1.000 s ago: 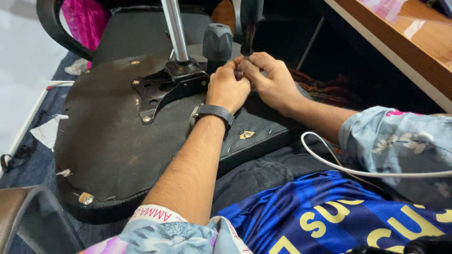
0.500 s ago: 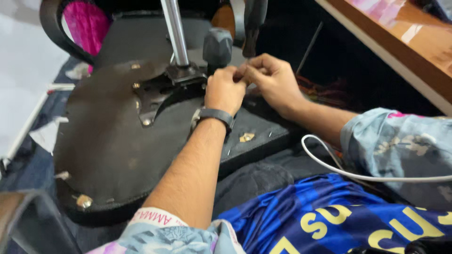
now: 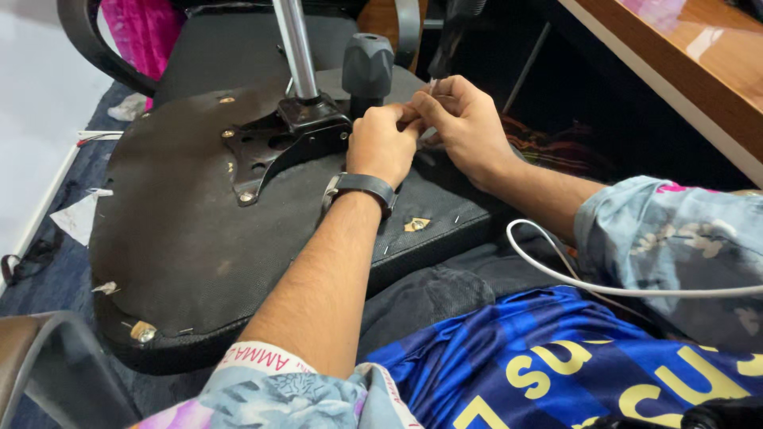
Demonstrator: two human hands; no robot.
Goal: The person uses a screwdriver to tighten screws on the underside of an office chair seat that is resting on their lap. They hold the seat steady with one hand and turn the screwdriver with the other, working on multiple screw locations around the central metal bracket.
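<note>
Hands meet at the far edge of the overturned chair seat (image 3: 183, 246), just right of the grey knob (image 3: 367, 63). The left hand (image 3: 383, 144) is curled, its fingers (image 3: 401, 119) pressed together against those of the right hand (image 3: 465, 123), which pinch a thin pin-like piece (image 3: 431, 84) too small to identify. The metal column (image 3: 296, 48) rises to the left.

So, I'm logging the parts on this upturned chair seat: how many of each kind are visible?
Metal post: 1
Grey knob: 1
Black bracket plate: 1
Hands on it, left hand and right hand: 2
Total: 5
</note>
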